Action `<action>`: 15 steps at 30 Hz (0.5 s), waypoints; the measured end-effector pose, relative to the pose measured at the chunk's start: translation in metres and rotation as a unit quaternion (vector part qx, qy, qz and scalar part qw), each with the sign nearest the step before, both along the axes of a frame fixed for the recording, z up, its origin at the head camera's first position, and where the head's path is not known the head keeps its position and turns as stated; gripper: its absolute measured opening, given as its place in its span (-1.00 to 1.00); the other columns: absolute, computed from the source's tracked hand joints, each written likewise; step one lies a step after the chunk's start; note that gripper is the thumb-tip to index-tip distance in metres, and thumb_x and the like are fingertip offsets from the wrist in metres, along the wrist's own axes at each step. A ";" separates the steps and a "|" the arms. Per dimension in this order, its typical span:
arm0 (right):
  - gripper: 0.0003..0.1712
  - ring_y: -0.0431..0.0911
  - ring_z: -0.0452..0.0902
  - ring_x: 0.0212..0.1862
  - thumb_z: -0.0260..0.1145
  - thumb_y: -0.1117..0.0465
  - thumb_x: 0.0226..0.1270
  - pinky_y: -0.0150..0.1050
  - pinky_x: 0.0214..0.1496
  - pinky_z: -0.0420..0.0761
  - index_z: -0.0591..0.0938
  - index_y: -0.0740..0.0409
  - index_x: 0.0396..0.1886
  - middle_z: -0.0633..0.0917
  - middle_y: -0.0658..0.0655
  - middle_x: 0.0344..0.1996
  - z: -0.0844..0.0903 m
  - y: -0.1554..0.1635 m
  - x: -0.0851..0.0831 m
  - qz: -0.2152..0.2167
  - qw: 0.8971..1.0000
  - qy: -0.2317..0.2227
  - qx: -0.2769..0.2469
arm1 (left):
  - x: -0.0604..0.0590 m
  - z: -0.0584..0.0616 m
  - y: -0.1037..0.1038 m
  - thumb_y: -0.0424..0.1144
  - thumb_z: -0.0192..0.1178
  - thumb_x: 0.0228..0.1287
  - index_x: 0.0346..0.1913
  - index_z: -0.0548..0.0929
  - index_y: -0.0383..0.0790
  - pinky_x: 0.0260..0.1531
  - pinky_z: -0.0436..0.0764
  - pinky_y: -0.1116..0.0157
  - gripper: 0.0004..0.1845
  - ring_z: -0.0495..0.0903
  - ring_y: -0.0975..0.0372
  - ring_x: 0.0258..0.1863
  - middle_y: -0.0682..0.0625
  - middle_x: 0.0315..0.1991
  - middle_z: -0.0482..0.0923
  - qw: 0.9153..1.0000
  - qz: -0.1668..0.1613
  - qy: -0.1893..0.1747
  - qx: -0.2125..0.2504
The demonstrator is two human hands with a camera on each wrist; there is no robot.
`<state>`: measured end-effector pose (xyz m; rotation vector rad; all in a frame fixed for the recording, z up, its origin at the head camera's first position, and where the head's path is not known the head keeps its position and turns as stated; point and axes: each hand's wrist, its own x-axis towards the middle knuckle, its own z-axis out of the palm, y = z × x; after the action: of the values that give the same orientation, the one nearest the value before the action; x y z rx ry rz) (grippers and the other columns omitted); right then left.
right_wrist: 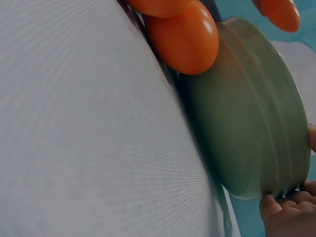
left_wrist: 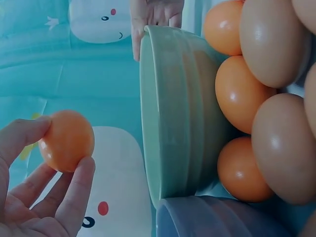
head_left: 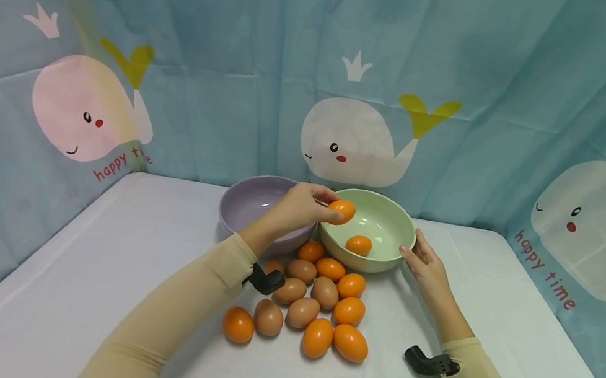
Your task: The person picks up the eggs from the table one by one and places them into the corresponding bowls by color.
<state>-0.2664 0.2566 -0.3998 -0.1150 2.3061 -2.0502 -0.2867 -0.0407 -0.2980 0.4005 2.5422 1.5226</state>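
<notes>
My left hand (head_left: 301, 204) pinches an orange egg (head_left: 341, 211) (left_wrist: 66, 140) over the left rim of the green bowl (head_left: 390, 214) (left_wrist: 173, 118) (right_wrist: 252, 113). One orange egg (head_left: 359, 244) lies inside that bowl. My right hand (head_left: 422, 262) touches the bowl's right rim with straight fingers (right_wrist: 276, 207). A heap of orange and brown eggs (head_left: 318, 300) (left_wrist: 269, 103) lies on the white table (head_left: 103, 266) in front of the bowls. The purple bowl (head_left: 253, 205) (left_wrist: 217, 217) stands left of the green one, under my left forearm.
A blue curtain with white whales (head_left: 353, 138) hangs close behind the table and along both sides. A black clip (head_left: 264, 279) sits on my left sleeve and another black clip (head_left: 426, 362) on the right sleeve. White table cloth (right_wrist: 89, 128) spreads to the left and right.
</notes>
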 end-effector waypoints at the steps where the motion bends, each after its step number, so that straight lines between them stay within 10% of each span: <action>1: -0.07 -0.03 -0.33 0.63 0.13 0.09 0.55 -0.08 0.59 -0.04 -0.26 0.08 0.61 -0.24 0.07 0.61 0.000 0.000 0.000 0.000 1.000 0.000 -0.001 | -0.001 0.001 0.001 -0.12 0.44 0.13 0.07 0.70 -0.03 0.12 0.60 0.19 -0.59 0.61 0.17 0.04 0.05 0.09 0.65 1.000 0.000 0.000 0.000; 15: -0.08 -0.03 -0.29 0.63 0.13 0.08 0.55 -0.07 0.59 -0.02 -0.24 0.07 0.61 -0.21 0.06 0.61 0.002 -0.002 0.002 -0.009 1.000 -0.003 0.008 | -0.020 0.002 0.022 -0.18 0.43 0.15 0.09 0.70 -0.13 0.02 0.64 0.26 -0.59 0.58 0.14 0.01 -0.01 0.13 0.62 1.000 0.007 0.008 0.015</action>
<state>-0.2641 0.2542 -0.3975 -0.0875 2.3264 -2.0374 -0.3065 -0.0190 -0.2961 0.4009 2.5414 1.5706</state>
